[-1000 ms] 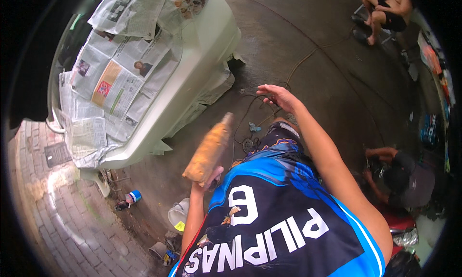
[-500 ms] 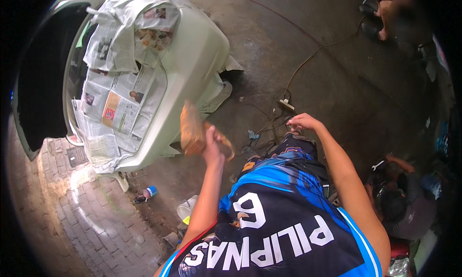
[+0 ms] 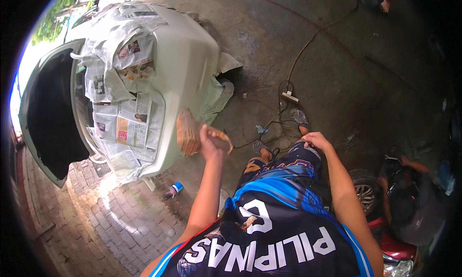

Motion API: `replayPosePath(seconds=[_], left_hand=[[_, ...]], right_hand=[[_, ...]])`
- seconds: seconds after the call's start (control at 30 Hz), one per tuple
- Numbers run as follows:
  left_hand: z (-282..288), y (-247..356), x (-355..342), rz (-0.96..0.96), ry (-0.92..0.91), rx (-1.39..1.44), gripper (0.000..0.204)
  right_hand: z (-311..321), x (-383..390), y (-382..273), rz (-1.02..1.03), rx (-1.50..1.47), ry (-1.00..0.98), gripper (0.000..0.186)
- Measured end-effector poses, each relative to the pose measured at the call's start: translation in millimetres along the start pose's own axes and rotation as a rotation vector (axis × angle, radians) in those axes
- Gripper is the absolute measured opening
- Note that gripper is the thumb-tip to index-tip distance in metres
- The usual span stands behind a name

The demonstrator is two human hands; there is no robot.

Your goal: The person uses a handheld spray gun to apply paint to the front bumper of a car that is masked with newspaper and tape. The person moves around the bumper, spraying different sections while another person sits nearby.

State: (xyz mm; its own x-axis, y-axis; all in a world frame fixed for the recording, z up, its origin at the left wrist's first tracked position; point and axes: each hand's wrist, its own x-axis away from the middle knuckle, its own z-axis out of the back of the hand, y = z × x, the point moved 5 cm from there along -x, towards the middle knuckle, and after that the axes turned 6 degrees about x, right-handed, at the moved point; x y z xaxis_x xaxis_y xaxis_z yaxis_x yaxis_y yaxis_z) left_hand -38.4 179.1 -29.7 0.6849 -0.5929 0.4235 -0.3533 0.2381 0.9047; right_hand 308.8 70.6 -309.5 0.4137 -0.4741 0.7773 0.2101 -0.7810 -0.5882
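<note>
My left hand (image 3: 211, 141) is closed around a tan-brown ridged bundle with a curved end (image 3: 188, 133); its exact kind is unclear. The bundle is held in front of a pale car body's rounded corner (image 3: 185, 77); I cannot tell whether they touch. Newspaper sheets (image 3: 132, 118) cover much of the body beside an open, dark-lined lid (image 3: 53, 116). By my right knee, my right hand (image 3: 317, 141) has its fingers bent together over my shorts (image 3: 301, 159). What those fingers hold, if anything, is hidden.
Cables and a white power strip (image 3: 290, 97) lie on the dark floor beyond my feet. A blue-banded can (image 3: 176, 187) is on the ground at left. At right, another person (image 3: 416, 205) crouches by a wheel (image 3: 365, 193) and a red vehicle part (image 3: 397, 245).
My view has shifted, bringing more of the open lid and the wheel into sight. The brown bundle remains in my left hand, now less blurred. My right hand has come down against my shorts.
</note>
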Motion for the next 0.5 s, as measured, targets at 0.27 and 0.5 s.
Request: replayPosePath(seconds=[0.27,0.5], left_hand=[[-39.5,-18.9,-19.5,-0.009,-0.179,-0.160,0.018],[-145.9,-57.1,-25.1,-0.411,-0.580,-1.279,0.030]], right_hand=[[-5.2,-4.7,18.9,0.010,-0.023,0.021,0.023],[-16.1,-9.1,34.5,0.012,-0.061,0.038,0.022]])
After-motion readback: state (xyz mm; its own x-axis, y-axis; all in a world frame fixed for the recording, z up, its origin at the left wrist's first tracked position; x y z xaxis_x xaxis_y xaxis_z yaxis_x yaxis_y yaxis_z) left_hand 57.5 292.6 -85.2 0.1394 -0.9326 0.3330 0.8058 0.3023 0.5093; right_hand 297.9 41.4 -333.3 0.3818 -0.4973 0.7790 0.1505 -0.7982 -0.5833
